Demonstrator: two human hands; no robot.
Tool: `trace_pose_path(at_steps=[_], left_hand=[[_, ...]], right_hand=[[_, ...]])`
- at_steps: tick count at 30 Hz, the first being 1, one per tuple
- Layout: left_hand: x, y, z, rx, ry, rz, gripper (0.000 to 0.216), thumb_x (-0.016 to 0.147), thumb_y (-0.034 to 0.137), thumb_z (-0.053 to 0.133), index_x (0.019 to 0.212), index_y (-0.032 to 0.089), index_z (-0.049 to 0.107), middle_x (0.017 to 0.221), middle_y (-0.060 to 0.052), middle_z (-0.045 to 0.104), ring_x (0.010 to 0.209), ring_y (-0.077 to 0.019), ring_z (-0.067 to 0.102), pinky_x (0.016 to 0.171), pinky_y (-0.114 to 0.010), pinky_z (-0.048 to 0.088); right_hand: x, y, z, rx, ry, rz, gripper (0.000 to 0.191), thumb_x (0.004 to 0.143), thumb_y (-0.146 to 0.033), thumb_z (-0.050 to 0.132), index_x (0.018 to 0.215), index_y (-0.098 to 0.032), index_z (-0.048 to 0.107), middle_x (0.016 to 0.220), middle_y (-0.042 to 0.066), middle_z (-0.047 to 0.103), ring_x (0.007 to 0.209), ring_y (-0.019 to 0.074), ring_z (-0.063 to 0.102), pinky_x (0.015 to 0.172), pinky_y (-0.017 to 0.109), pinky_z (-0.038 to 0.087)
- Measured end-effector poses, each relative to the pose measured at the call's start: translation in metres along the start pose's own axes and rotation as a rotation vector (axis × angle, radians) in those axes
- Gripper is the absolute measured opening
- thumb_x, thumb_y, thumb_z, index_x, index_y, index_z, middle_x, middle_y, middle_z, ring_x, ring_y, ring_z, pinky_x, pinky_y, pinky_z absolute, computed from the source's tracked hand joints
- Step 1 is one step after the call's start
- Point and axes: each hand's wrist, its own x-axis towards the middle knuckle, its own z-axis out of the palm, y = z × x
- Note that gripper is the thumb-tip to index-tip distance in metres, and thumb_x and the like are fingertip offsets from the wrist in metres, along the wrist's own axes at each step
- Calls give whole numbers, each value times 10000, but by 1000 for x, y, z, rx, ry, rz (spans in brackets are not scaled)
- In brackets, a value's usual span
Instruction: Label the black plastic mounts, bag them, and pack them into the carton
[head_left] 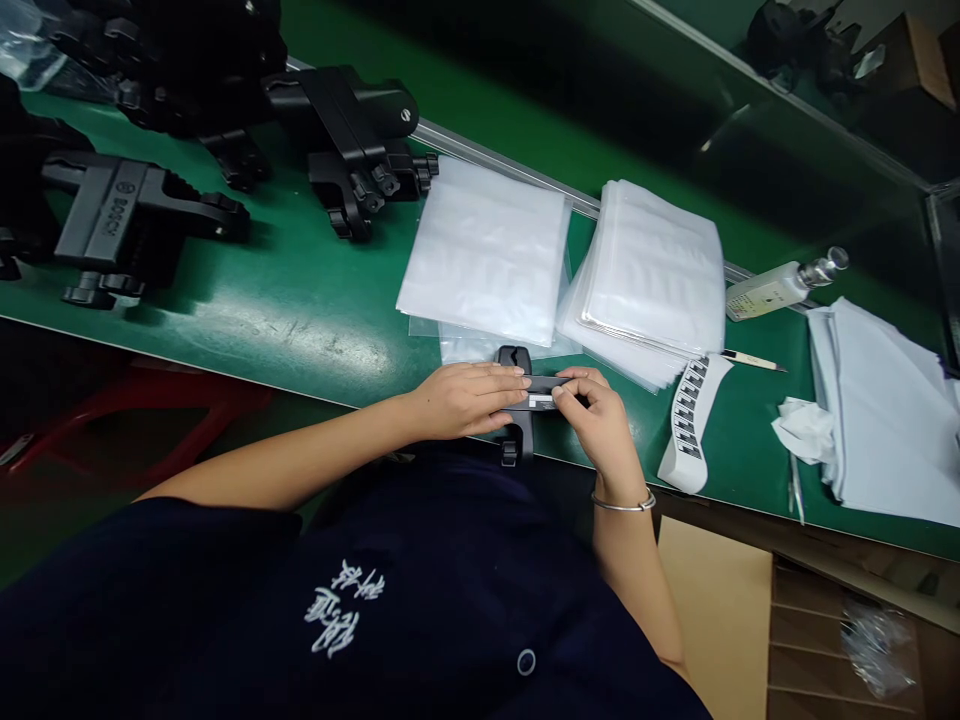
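Note:
A black plastic clamp mount [523, 432] sits at the bench's front edge, close to my body. Across its body lies my left hand [466, 398], fingers extended together on top and thumb along the near side, holding it. A small label with white print [541, 400] shows on the mount's upper face. At the label's right end, the thumb and index finger of my right hand [598, 408] are pinched together, touching it. Part of the mount is hidden beneath both hands.
Two stacks of clear plastic bags [491, 245] [656, 265] lie behind my hands. To the right are a curled label strip [691, 420], a pump bottle [776, 288], crumpled tissue [804, 430], tweezers [796, 487] and white sheets [885, 410]. Similar black mounts [112, 215] fill the left.

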Motion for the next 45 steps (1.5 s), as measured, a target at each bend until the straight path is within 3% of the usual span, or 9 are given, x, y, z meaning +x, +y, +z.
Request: trace_pose_path(at_steps=[7, 13, 20, 31, 45], left_hand=[[0, 0, 0, 17, 5, 13, 277, 937, 278, 573, 1171, 159, 662, 1143, -87, 746, 1125, -212, 686, 965, -334, 576], [2, 3, -4, 99, -83, 36, 266, 932, 253, 550, 1156, 201, 685, 1176, -75, 734, 1123, -217, 684, 977, -361, 557], [3, 5, -4, 43, -143, -71, 273, 927, 251, 550, 1155, 237, 698, 1197, -61, 727, 1166, -217, 660, 1026, -379, 522], [-5, 4, 0, -46, -176, -156, 346, 963, 361, 529, 1243, 190, 639, 1226, -84, 713, 1214, -216, 631, 1105, -412, 451], [-6, 2, -1, -109, -199, -184, 348, 966, 359, 526, 1261, 202, 624, 1238, -91, 706, 1242, -216, 612, 1135, -413, 413]], right_hand=[[0, 0, 0, -17, -3, -11, 234, 805, -363, 610, 621, -219, 591, 1018, 69, 638, 1083, 258, 569, 996, 443, 361], [-1, -3, 0, -79, 5, -22, 213, 802, -342, 616, 630, -218, 599, 1015, 69, 638, 1066, 254, 570, 977, 436, 380], [-1, -2, -1, -72, -5, -17, 220, 810, -356, 609, 637, -221, 602, 1022, 67, 640, 1060, 249, 579, 971, 424, 399], [1, 1, -4, 160, -38, 51, 235, 794, -367, 612, 618, -211, 601, 1072, 85, 650, 1110, 265, 571, 1024, 455, 374], [-4, -3, 1, 22, 2, 3, 209, 834, -323, 612, 650, -225, 603, 1029, 60, 644, 1109, 250, 580, 1020, 441, 386]])
